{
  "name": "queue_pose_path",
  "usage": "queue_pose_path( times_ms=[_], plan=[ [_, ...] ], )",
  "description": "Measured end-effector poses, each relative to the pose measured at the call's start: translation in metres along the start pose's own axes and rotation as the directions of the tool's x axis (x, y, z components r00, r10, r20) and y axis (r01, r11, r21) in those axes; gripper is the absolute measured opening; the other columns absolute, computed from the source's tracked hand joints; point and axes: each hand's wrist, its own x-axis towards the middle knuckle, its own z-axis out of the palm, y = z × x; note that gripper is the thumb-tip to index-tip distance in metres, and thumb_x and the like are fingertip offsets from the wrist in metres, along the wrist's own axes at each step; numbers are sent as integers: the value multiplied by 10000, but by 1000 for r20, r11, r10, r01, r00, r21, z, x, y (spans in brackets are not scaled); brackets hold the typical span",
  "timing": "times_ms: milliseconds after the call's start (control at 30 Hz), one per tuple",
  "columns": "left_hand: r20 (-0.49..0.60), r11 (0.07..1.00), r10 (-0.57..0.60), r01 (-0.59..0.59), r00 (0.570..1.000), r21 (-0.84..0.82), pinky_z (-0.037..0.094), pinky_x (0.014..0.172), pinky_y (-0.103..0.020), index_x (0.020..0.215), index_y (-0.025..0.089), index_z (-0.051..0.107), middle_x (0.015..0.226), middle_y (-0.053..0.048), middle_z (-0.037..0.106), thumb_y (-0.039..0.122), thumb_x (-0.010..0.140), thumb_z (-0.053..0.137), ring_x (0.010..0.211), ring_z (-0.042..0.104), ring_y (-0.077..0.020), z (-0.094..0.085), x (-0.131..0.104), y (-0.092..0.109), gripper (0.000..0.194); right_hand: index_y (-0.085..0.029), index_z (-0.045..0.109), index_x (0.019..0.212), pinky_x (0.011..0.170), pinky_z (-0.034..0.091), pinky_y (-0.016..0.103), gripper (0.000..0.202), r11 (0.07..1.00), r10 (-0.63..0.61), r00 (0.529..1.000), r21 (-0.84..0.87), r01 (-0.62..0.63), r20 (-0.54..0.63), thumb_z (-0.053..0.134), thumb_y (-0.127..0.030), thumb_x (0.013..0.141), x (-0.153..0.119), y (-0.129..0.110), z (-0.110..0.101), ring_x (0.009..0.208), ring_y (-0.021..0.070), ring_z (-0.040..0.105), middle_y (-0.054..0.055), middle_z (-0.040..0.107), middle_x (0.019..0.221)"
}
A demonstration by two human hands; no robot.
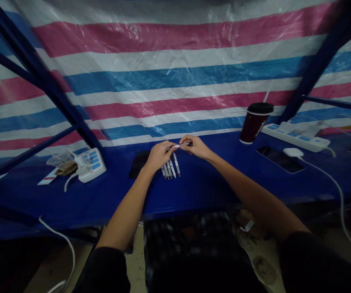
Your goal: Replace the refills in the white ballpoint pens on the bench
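Observation:
Above the blue tabletop, a white pen (177, 146) is held sideways between both hands. My left hand (160, 155) pinches its left end, fingers closed. My right hand (196, 146) grips the other end between thumb and fingers. Just below my hands lies a row of several white pens (168, 170) with grey tips, side by side and pointing toward me; their far ends are partly hidden by my left hand. One more pen (177, 165) lies slightly apart on the right of the row. Beside my left hand is a flat black object (138, 162), partly covered by it.
A white power strip (92, 166) with plugs sits left, near a clear plastic package (62, 162). On the right stand a dark red lidded cup (253, 125) with a straw, a phone (279, 159), a white charger (293, 152) and another power strip (297, 137). Striped sheeting (175, 77) hangs behind.

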Motion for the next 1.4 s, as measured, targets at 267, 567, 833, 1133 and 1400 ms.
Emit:
queue_pose_path(
  times_ms=[267,567,833,1133,1400],
  plan=[
    [25,998,16,-17,1000,55,498,829,-330,1165,264,728,1041,-61,743,382,1018,513,958,691,-225,3,-3,-3,286,-174,624,933,426,443,218,247,989,111,994,98,-111,4,782,-293,786,4,8,0,572,116,552,35,666,774],
    [84,999,34,-35,996,14,495,870,-335,1208,270,706,1120,-69,742,370,1029,495,1015,693,-230,1,-2,1,294,-178,627,922,418,440,206,236,997,75,997,27,-75,-3,759,-320,789,5,14,2,616,129,575,47,676,814],
    [153,994,-36,51,988,-93,462,700,-292,1257,275,667,875,-24,730,319,1010,517,762,670,-194,-1,-3,2,292,-173,636,971,461,464,214,278,998,30,1000,-64,-29,6,746,-349,784,3,13,2,685,148,619,72,710,925],
    [189,976,-85,120,978,-181,440,653,-269,1193,243,665,818,-17,708,300,995,518,669,618,-161,-2,-2,1,253,-177,666,951,441,427,226,257,998,56,997,-46,-54,46,754,-356,790,3,14,1,594,131,581,47,710,809],
    [197,987,-83,108,977,-120,443,704,-291,1243,250,656,894,-29,710,213,988,483,721,614,-166,-6,-3,-5,310,-186,748,905,842,533,350,177,964,-131,991,-237,117,-41,793,-194,734,7,12,-10,882,214,704,63,763,937]
  ],
)
